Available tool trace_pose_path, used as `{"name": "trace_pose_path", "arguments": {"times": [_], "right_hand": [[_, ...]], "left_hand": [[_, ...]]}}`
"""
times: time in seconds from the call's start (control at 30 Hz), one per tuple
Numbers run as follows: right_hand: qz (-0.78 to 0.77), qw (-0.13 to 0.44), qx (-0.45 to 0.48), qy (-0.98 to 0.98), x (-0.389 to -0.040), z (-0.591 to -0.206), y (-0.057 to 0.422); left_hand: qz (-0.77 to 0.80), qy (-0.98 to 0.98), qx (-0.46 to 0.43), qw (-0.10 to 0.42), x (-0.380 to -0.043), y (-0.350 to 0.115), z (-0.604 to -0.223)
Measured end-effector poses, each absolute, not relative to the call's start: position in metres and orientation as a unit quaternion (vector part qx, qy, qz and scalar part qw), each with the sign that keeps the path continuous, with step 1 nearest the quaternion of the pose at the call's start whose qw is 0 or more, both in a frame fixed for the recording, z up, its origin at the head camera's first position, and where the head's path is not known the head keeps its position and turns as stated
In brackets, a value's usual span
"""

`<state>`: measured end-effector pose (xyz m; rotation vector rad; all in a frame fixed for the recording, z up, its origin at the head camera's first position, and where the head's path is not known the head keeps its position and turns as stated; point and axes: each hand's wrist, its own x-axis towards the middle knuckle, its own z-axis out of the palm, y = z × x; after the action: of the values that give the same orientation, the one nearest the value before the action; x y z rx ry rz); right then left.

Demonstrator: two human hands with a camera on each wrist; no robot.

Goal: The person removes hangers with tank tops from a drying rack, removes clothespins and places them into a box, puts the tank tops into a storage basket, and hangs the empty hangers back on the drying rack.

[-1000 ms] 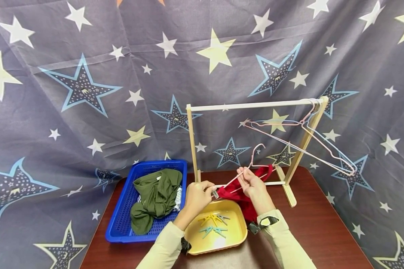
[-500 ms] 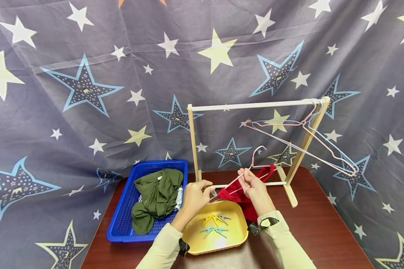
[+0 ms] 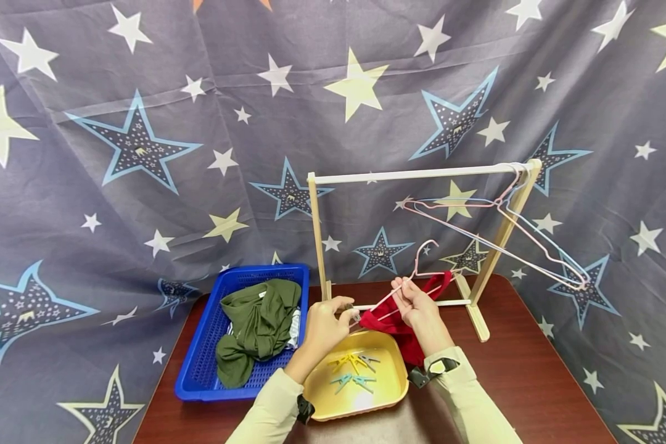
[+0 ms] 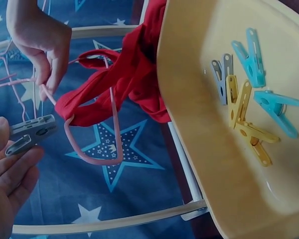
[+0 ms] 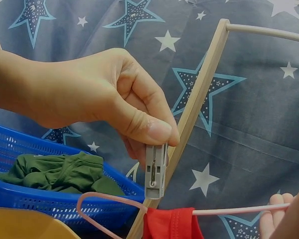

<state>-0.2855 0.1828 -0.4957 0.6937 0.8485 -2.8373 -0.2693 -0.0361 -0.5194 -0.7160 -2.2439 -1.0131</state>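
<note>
My left hand (image 3: 324, 320) pinches a grey clothespin (image 5: 155, 174) between thumb and fingers, right by the end of a pink hanger (image 5: 229, 210). A red garment (image 4: 124, 82) hangs on that hanger, one strap looped over the bar near its end. The clothespin points down just above this strap in the right wrist view. With fingertips and thumb, my right hand (image 3: 422, 311) grips the hanger's upper bar below its hook. The rest of the garment droops behind the right wrist, partly hidden.
A yellow tray (image 3: 385, 404) with several clothespins (image 3: 355, 364) sits below my hands. To the left stands a blue basket (image 3: 194, 376) holding a green garment (image 3: 261, 327). Behind is a drying rack (image 3: 411, 175) with a pink and a blue hanger (image 3: 533, 225) at its right end.
The clothespin in my left fingers has shifted and turned slightly beside the red strap. My right hand and the hanger stay nearly still.
</note>
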Motion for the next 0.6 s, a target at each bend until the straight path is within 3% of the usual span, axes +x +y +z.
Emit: {"name": "trace_pose_path", "arguments": {"times": [0.23, 0.27, 0.4, 0.47, 0.5, 0.6], "right_hand": [[-0.930, 0.053, 0.231, 0.281, -0.285, -0.494, 0.182], [-0.938, 0.054, 0.217, 0.264, -0.307, -0.530, 0.193], [-0.937, 0.052, 0.222, 0.265, -0.310, -0.534, 0.193], [-0.937, 0.055, 0.220, 0.266, -0.309, -0.534, 0.192], [-0.929, 0.056, 0.233, 0.282, -0.288, -0.499, 0.182], [-0.929, 0.057, 0.237, 0.277, -0.286, -0.496, 0.181]], "left_hand": [[-0.358, -0.840, -0.273, 0.304, -0.268, -0.035, -0.519], [-0.352, -0.839, -0.275, 0.310, -0.268, -0.035, -0.519], [-0.312, -0.839, -0.290, 0.340, -0.269, -0.035, -0.521], [-0.292, -0.837, -0.299, 0.354, -0.270, -0.034, -0.521], [-0.284, -0.837, -0.302, 0.358, -0.270, -0.034, -0.522], [-0.265, -0.835, -0.312, 0.367, -0.270, -0.033, -0.522]]}}
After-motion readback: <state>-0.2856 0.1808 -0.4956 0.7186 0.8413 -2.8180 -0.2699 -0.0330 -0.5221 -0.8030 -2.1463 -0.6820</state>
